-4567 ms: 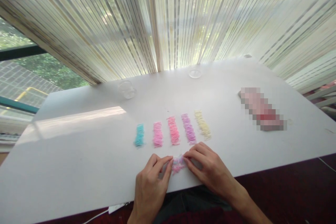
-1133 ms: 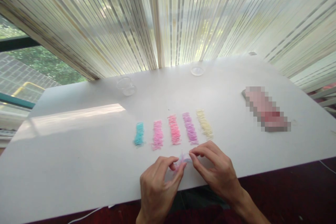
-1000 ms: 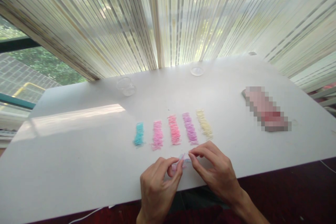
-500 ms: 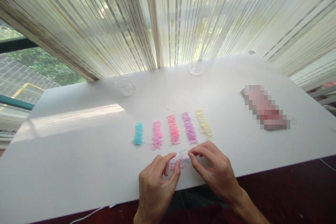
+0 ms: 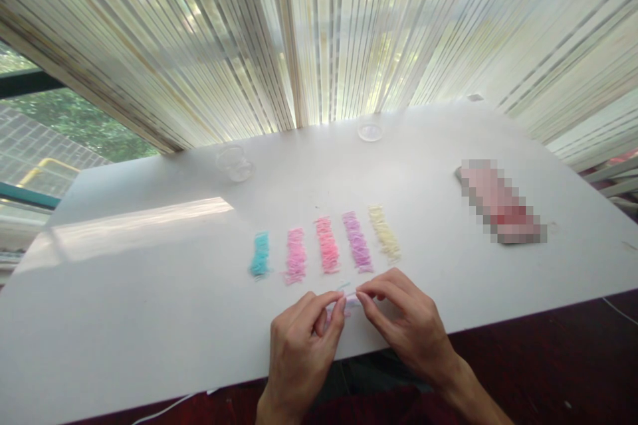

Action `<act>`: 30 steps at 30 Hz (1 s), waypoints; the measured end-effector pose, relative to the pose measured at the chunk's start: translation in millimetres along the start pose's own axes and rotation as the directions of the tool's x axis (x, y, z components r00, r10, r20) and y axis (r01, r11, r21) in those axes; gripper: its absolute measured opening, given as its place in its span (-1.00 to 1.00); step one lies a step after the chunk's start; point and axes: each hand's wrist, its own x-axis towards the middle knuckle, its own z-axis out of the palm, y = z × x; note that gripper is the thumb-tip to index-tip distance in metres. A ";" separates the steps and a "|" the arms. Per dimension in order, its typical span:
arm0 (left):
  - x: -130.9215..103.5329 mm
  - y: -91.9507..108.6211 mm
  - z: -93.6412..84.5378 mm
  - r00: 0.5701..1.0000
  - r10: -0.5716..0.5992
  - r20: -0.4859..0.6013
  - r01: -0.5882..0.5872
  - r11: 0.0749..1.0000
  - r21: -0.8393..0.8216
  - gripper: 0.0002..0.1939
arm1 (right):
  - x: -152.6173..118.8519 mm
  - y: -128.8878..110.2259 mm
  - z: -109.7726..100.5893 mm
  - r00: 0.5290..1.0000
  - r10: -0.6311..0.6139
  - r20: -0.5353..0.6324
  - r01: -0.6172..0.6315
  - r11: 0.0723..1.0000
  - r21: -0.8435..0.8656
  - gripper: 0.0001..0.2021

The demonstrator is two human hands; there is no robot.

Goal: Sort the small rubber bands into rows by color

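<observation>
My left hand (image 5: pixel 306 339) and my right hand (image 5: pixel 411 319) meet near the table's front edge, thumb and forefinger pinched on each. A thin pale strand (image 5: pixel 351 294) spans the small gap between the fingertips. Beneath them lies a small cluster of lilac and pink pieces (image 5: pixel 353 304), mostly covered by the fingers. Just beyond are separate strips of tiny thin pieces: a teal strip (image 5: pixel 260 254), a pink strip (image 5: pixel 296 255), a coral strip (image 5: pixel 327 246), a purple strip (image 5: pixel 357 242) and a pale yellow strip (image 5: pixel 384 234).
On the white table (image 5: pixel 149 319), clear round containers (image 5: pixel 236 165) stand at the back left, and a clear round dish (image 5: pixel 370 131) at the back middle. A blurred-out pink flat object (image 5: pixel 501 202) lies on the right. Striped string curtains (image 5: pixel 329 33) hang behind.
My left hand has moved slightly right, and its thumb and forefinger have closed together at the strand. My right hand stays nearly in place, still pinching.
</observation>
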 end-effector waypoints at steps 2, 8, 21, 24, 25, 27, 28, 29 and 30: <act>0.4 -0.4 0.0 1.000 0.000 0.012 0.000 1.000 0.004 -0.87 | 0.1 -0.5 0.1 1.000 0.007 0.009 -0.007 1.000 -0.004 -0.91; 1.7 -0.6 0.0 1.000 0.006 0.027 -0.006 1.000 0.015 -0.84 | -1.9 3.3 -2.4 1.000 0.013 0.008 -0.013 0.999 -0.046 -0.91; 3.6 -5.6 -8.6 1.000 -0.017 0.009 0.015 0.981 0.194 -0.75 | -0.6 27.9 -12.1 0.994 -0.029 -0.102 -0.001 0.959 -0.284 -0.87; 4.6 -3.1 -6.4 1.000 -0.021 0.022 0.016 0.974 0.224 -0.72 | 0.9 25.3 -10.4 0.992 -0.042 -0.116 0.005 0.954 -0.301 -0.86; 5.0 -2.5 -5.8 0.999 -0.021 0.029 0.014 0.974 0.228 -0.72 | 1.6 24.3 -9.8 0.992 -0.044 -0.119 0.006 0.953 -0.304 -0.86; 5.7 -1.6 -5.2 0.999 -0.019 0.044 0.009 0.974 0.228 -0.72 | 3.2 22.3 -8.5 0.992 -0.044 -0.118 0.006 0.953 -0.304 -0.87; 6.1 -1.4 -5.2 0.999 -0.018 0.048 0.007 0.974 0.226 -0.72 | 3.9 21.4 -7.9 0.992 -0.045 -0.117 0.007 0.953 -0.302 -0.87; 6.4 -1.2 -5.4 0.999 -0.019 0.051 0.007 0.975 0.224 -0.72 | 4.5 20.7 -7.2 0.992 -0.046 -0.115 0.010 0.954 -0.299 -0.87; 6.8 -1.2 -5.8 0.999 -0.022 0.050 0.010 0.975 0.223 -0.72 | 4.9 20.1 -6.6 0.992 -0.049 -0.114 0.013 0.955 -0.297 -0.87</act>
